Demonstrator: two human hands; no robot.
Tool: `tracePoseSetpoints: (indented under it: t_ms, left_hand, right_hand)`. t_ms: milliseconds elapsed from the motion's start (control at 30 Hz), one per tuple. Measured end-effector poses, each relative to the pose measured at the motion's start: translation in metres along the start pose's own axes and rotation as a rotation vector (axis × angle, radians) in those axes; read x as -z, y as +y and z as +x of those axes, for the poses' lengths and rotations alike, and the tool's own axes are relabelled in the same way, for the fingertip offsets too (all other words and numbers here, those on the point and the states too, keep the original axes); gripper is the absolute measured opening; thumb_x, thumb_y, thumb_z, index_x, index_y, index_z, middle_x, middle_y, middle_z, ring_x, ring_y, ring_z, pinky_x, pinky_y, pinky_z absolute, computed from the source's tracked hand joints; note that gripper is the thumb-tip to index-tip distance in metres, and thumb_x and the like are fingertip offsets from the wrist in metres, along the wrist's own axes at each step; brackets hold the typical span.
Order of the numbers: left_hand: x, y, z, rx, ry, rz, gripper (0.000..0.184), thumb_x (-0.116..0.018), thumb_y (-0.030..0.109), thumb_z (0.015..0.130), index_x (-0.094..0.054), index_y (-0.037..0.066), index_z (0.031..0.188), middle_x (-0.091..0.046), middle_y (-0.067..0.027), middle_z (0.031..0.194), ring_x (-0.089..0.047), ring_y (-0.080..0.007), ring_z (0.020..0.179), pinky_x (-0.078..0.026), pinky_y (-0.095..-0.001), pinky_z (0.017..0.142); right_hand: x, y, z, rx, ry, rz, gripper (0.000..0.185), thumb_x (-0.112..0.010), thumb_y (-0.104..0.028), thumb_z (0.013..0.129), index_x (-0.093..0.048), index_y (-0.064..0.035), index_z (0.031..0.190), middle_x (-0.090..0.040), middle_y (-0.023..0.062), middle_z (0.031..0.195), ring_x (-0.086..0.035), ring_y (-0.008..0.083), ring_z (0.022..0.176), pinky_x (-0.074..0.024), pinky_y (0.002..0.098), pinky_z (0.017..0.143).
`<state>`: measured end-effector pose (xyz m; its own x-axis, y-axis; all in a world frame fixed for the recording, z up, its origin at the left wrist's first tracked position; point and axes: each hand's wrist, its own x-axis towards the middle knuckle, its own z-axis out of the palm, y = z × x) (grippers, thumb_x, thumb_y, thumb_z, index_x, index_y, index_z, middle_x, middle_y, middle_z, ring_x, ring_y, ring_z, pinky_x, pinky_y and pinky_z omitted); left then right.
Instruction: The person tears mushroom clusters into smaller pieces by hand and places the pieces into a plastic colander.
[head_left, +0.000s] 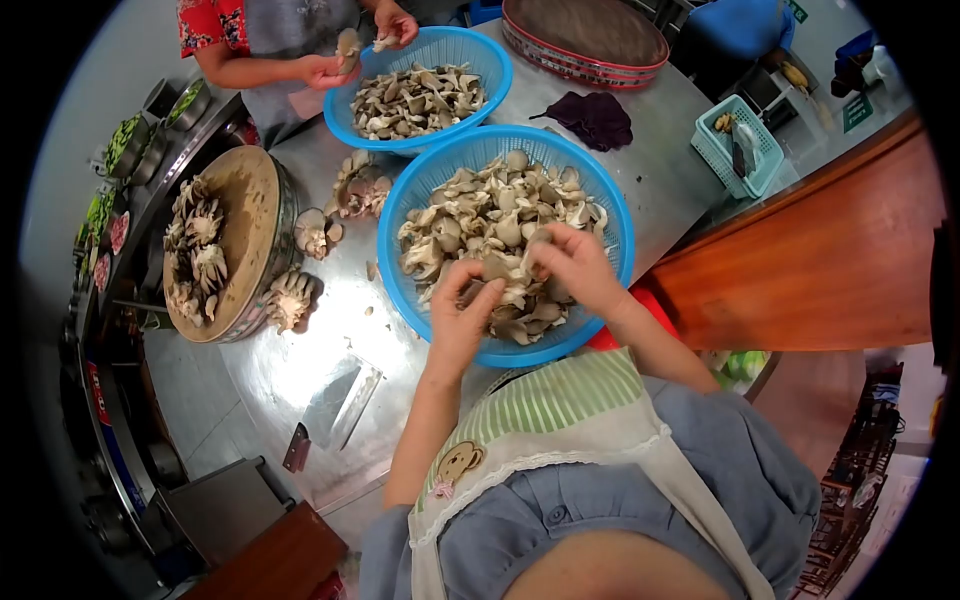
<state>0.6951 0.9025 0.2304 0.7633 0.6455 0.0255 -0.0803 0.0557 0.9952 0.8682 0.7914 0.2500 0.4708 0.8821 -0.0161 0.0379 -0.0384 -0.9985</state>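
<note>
Both my hands are over the near blue basket [392, 262], which is heaped with torn grey-white oyster mushrooms [455, 225]. My left hand [463, 310] pinches a grey mushroom piece [495, 267] between thumb and fingers. Close beside it on the right, my right hand [573, 262] has its fingers closed on a pale mushroom piece [540, 238]. The two hands nearly meet, and the pieces in them partly overlap in view. Whole mushroom clusters [312, 232] lie on the metal table [345, 285] left of the basket.
Across the table, a co-worker's hands [325, 70] hold mushrooms by a second blue basket [505, 75]. A round wooden block [255, 215] with clusters stands left. A cleaver [325, 415] lies at the front left. Dark cloth [592, 118], a round red-rimmed board [585, 62] and a green basket [765, 165] are farther back.
</note>
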Motion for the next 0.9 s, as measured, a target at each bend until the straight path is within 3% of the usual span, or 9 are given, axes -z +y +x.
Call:
tracePoseSetpoints:
  t_ms: [133, 267, 333, 367, 433, 533, 733, 800, 900]
  left_hand:
    - [0.011, 0.012, -0.001, 0.099, 0.135, -0.141, 0.033, -0.074, 0.01, 0.09, -0.062, 0.007, 0.12, -0.068, -0.0041, 0.11, -0.064, -0.0112, 0.095, -0.052, -0.0257, 0.083]
    - [0.015, 0.023, -0.003, 0.073, 0.107, -0.19, 0.051, -0.072, 0.008, 0.09, -0.049, 0.008, 0.135, -0.059, -0.0109, 0.134, -0.057, -0.0205, 0.124, -0.051, -0.0339, 0.096]
    - [0.015, 0.025, -0.001, 0.098, 0.021, -0.189, 0.045, -0.071, 0.004, 0.09, -0.051, 0.007, 0.13, -0.055, -0.0121, 0.141, -0.057, -0.0209, 0.124, -0.051, -0.0344, 0.098]
    - [0.013, 0.026, 0.0, 0.097, 0.02, -0.189, 0.045, -0.071, 0.004, 0.09, -0.051, 0.007, 0.13, -0.055, -0.0121, 0.141, -0.057, -0.0209, 0.124, -0.051, -0.0344, 0.098]
    - [0.005, 0.028, -0.001, 0.027, -0.029, -0.173, 0.045, -0.069, -0.006, 0.087, -0.05, 0.005, 0.126, -0.058, -0.0133, 0.136, -0.059, -0.0187, 0.116, -0.049, -0.0329, 0.1]
    - [-0.002, 0.025, -0.002, -0.056, -0.022, -0.057, 0.042, -0.071, -0.009, 0.085, -0.053, 0.006, 0.12, -0.06, -0.0117, 0.133, -0.061, -0.0173, 0.112, -0.051, -0.0315, 0.097]
    - [0.004, 0.005, -0.008, -0.233, 0.129, 0.124, 0.02, -0.072, -0.004, 0.088, -0.066, 0.003, 0.106, -0.064, -0.0097, 0.124, -0.064, -0.0143, 0.101, -0.054, -0.0279, 0.088]
    - [0.008, 0.012, -0.013, 0.031, 0.164, -0.249, 0.021, -0.072, 0.007, 0.091, -0.066, 0.002, 0.11, -0.064, -0.0093, 0.122, -0.064, -0.0151, 0.102, -0.054, -0.0299, 0.088]
    - [0.015, 0.017, -0.014, 0.071, 0.145, -0.212, 0.027, -0.063, 0.005, 0.096, -0.061, 0.0, 0.122, -0.064, -0.0065, 0.119, -0.06, -0.0137, 0.106, -0.051, -0.0286, 0.091]
  right_hand:
    - [0.021, -0.006, 0.005, -0.058, 0.176, 0.126, 0.019, -0.066, -0.013, 0.092, -0.065, -0.002, 0.107, -0.068, 0.0024, 0.094, -0.064, 0.011, 0.085, -0.053, 0.0251, 0.071]
    - [0.028, -0.001, 0.008, 0.211, 0.213, -0.246, 0.027, -0.07, -0.012, 0.088, -0.064, -0.0045, 0.113, -0.067, 0.0036, 0.105, -0.064, 0.0147, 0.099, -0.0539, 0.0284, 0.079]
    - [0.016, -0.024, 0.005, 0.576, 0.319, -0.906, 0.028, -0.072, -0.014, 0.089, -0.064, -0.0032, 0.113, -0.067, 0.0044, 0.103, -0.064, 0.0141, 0.097, -0.0532, 0.0292, 0.081]
    - [0.01, -0.027, 0.003, 0.577, 0.32, -0.906, 0.028, -0.072, -0.014, 0.089, -0.064, -0.0032, 0.113, -0.067, 0.0044, 0.103, -0.064, 0.0141, 0.097, -0.0532, 0.0292, 0.081]
    - [-0.004, -0.029, -0.005, -0.022, -0.088, -0.154, 0.025, -0.071, -0.015, 0.093, -0.064, -0.0028, 0.113, -0.066, 0.003, 0.101, -0.063, 0.0117, 0.093, -0.0518, 0.0268, 0.082]
    - [-0.018, -0.002, -0.002, -0.081, -0.261, 0.296, 0.022, -0.068, -0.015, 0.096, -0.063, -0.0023, 0.113, -0.066, 0.0002, 0.1, -0.062, 0.009, 0.09, -0.0511, 0.0248, 0.08]
    - [-0.025, -0.007, -0.002, -0.088, 0.045, 0.319, 0.021, -0.067, -0.015, 0.097, -0.059, -0.0065, 0.115, -0.065, -0.0018, 0.096, -0.059, 0.0058, 0.084, -0.0492, 0.021, 0.074]
    - [-0.016, -0.005, 0.002, -0.038, 0.198, 0.42, 0.02, -0.067, -0.017, 0.098, -0.059, -0.0073, 0.114, -0.065, -0.002, 0.096, -0.06, 0.0058, 0.085, -0.0496, 0.0218, 0.075]
    - [-0.004, -0.002, 0.0, 0.232, 0.296, -0.162, 0.028, -0.07, -0.014, 0.092, -0.06, -0.0055, 0.117, -0.064, 0.0024, 0.107, -0.061, 0.0132, 0.097, -0.0514, 0.0287, 0.081]
